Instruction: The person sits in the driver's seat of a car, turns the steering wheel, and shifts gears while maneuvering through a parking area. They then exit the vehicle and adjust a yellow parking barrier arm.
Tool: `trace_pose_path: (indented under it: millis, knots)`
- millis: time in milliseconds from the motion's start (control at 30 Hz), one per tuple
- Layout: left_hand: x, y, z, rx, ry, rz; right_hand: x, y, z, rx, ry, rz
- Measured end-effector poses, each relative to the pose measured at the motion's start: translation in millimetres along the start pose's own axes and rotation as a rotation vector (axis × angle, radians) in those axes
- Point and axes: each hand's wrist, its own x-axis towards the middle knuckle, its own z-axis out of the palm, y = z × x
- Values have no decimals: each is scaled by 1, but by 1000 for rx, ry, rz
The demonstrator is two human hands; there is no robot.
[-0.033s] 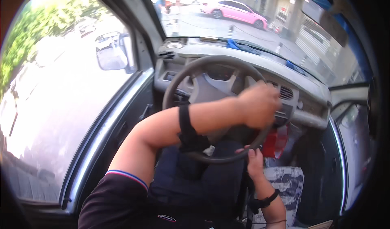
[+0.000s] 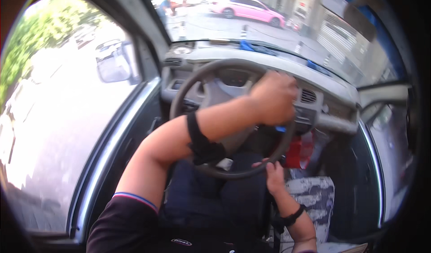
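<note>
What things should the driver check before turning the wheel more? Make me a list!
1. Left hand gripping the steering wheel: ok, it is closed over the upper right of the rim.
2. Right hand on the wheel: ok, its fingers touch the lower right of the rim.
3. Arms free to keep turning: not ok, the left forearm lies across the wheel above the right hand.
4. Road ahead through the windshield: cannot tell, a pink car stands further off, but the nearest ground is hidden by the dashboard.
5. Side mirror: cannot tell, its glass is washed out by glare.
</note>
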Motion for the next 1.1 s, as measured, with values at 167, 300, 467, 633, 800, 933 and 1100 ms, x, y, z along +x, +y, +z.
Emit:
trace_pose_path:
  millis: [167, 300, 467, 633, 800, 933, 1100]
  knots:
    - [22, -38, -4, 138, -188, -378, -17, 24, 22, 37, -78, 180]
    - [22, -24, 10, 178, -15, -331, 2, 15, -7, -948, -314, -419]
    - [18, -27, 13, 225, 49, -323, 69, -4, -49, -1445, 40, -320]
    - [17, -28, 15, 223, 52, -323, 101, 26, -82, -1599, -43, 182]
    - [13, -31, 19, 201, 92, -320, 92, 52, -90, -1706, -191, 222]
    - [15, -26, 15, 183, 63, -326, 66, 36, -90, -1796, -178, 164]
    - [12, -29, 9, 127, -63, -393, 57, 3, -56, -2046, -462, 392]
